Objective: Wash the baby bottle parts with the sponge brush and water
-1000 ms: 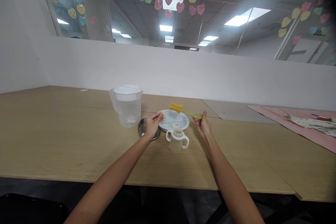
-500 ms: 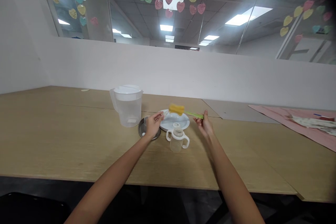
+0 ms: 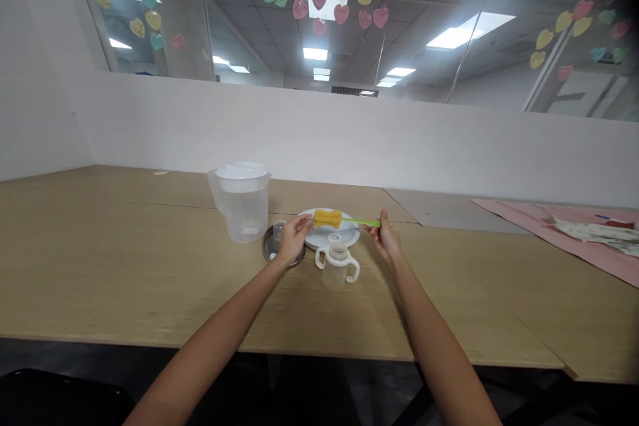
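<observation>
My right hand (image 3: 385, 237) grips the green handle of a bottle brush (image 3: 327, 218) with a yellow sponge head, held level above a white plate (image 3: 352, 237). My left hand (image 3: 293, 238) pinches a small clear piece, mostly hidden by the fingers, at the tip of the sponge. Just below, a clear baby bottle (image 3: 335, 273) with two white handles stands upright without a cap on its mouth. A white ring-shaped part (image 3: 334, 238) lies behind it, by the plate's near edge. Under my left hand sits a dark round tray (image 3: 270, 246), with a clear cup-like cover (image 3: 278, 231) on it.
A lidded translucent pitcher (image 3: 243, 206) stands left of the tray. On the right, a pink cloth (image 3: 539, 229) carries a patterned item and a blue pen-like thing. A white wall (image 3: 319, 140) runs along the back of the wooden table (image 3: 150, 273).
The brush has moved left and slightly down, so its sponge now meets the piece in my left hand. My right hand shifted left with it; the left hand stays nearly in place.
</observation>
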The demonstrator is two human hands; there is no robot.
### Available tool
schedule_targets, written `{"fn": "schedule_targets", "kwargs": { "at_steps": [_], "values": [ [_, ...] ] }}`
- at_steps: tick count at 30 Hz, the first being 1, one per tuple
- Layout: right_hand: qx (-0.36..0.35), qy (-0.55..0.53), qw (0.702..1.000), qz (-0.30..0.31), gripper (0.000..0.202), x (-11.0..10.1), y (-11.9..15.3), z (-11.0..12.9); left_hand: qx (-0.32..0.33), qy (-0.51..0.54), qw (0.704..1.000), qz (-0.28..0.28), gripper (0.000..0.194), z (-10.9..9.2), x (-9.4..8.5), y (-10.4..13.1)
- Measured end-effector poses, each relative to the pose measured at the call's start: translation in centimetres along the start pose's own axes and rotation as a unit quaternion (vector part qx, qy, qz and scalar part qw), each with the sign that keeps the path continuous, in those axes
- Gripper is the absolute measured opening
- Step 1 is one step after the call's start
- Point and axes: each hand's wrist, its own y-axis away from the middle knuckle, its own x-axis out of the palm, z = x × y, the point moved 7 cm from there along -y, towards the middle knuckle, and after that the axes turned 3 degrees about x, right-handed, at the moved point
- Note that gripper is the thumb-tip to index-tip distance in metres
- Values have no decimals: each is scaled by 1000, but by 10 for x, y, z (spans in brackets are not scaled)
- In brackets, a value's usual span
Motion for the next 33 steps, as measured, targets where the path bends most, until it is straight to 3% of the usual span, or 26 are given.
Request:
{"fn": "schedule_targets", "kwargs": {
  "at_steps": [4, 10, 15, 20, 23, 25, 29, 33],
  "values": [
    [-40, -55, 996, -57, 41, -11, -1, 7, -18, 26, 999, -6, 31, 2, 0, -1],
    [12, -16, 1000, 7, 43, -1, 0, 0, -46, 77, 996, -13, 28, 2, 2, -1],
    [-36, -24, 997, -62, 39, -10, -1, 2, -52, 88, 994, -29, 29, -2, 0, 0],
    [-2, 12, 1000, -13, 41, -3, -2, -6, -57, 118, 990, -58, 24, -1, -3, 0],
    [-27, 12, 999, -43, 39, -5, -1, -3, -55, 115, 989, -71, 20, -1, -6, 0],
    [-30, -14, 998, -54, 39, -6, 0, -1, -49, 123, 989, -68, 19, -2, -6, -1],
    [22, -41, 999, -9, 41, 1, 2, -2, -46, 174, 983, -49, 26, -2, -3, -4],
    [48, -28, 998, 11, 43, 5, 5, -2, -58, 179, 981, -40, 20, 0, 1, -5]
  ]
}}
